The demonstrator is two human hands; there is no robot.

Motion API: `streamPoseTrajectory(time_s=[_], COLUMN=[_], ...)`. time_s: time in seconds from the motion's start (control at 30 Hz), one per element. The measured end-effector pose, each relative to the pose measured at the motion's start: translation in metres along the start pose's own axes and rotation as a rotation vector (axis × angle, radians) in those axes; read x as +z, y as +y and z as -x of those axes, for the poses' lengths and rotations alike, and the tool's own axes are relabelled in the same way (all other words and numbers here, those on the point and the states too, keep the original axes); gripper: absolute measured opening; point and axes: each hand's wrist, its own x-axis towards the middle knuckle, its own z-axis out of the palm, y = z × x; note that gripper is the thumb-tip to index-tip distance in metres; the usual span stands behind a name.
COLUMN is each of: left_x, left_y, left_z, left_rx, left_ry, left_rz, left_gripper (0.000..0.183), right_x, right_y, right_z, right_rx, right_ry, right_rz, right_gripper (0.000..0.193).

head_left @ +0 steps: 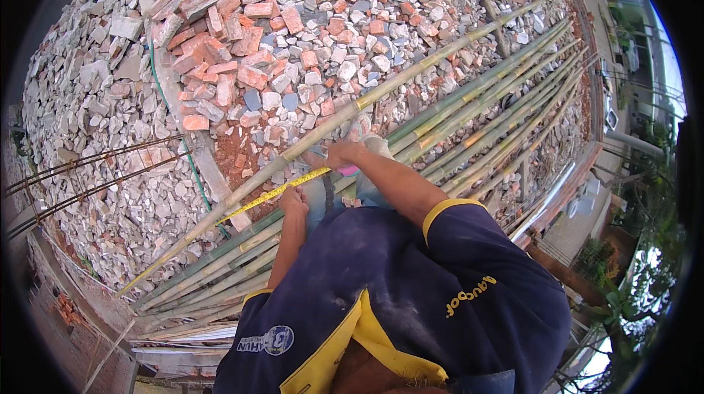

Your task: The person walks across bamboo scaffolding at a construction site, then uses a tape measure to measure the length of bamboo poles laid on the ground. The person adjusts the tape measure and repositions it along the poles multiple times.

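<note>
A yellow tape measure (273, 194) is drawn out in a slanting line between my hands and on to the lower left. My right hand (343, 155) is closed around its upper right end, where a bit of pink shows under the fingers. Lower and to the left, my left hand (295, 200) pinches the blade. The tape runs beside a long bamboo pole (308, 141), which lies just beyond both hands and crosses the view diagonally. Several more bamboo poles (469, 108) lie side by side beneath me, partly hidden by my body.
Broken bricks (242, 38) and grey rubble (88, 108) cover the ground ahead and to the left. A concrete beam (172, 90) with a green hose (155, 75) along it divides the rubble. Steel rebar (95, 159) juts in from the left. Trees (638, 291) stand far right.
</note>
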Motion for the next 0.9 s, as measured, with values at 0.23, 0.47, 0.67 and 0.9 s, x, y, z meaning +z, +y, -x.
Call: streamPoseTrajectory(time_s=[0.23, 0.47, 0.67, 0.9], left_x=[0.003, 0.008, 0.022, 0.056], left_y=[-0.017, -0.034, -0.051, -0.058], left_z=[0.004, -0.016, -0.041, -0.068], left_rx=[0.017, 0.107, 0.2, 0.23], left_ry=[0.099, 0.117, 0.164, 0.303], left_rz=[0.137, 0.213, 0.24, 0.277], left_gripper=[0.013, 0.016, 0.015, 0.012], right_x=[0.01, -0.032, -0.013, 0.033], right_y=[0.007, -0.005, 0.034, 0.074], right_z=[-0.026, 0.002, -0.068, -0.154], right_rx=[-0.179, -0.253, -0.354, -0.223], right_ry=[0.023, -0.129, -0.201, -0.311], right_rz=[0.194, 0.129, 0.108, 0.074], right_gripper=[0.04, 0.037, 0.04, 0.043])
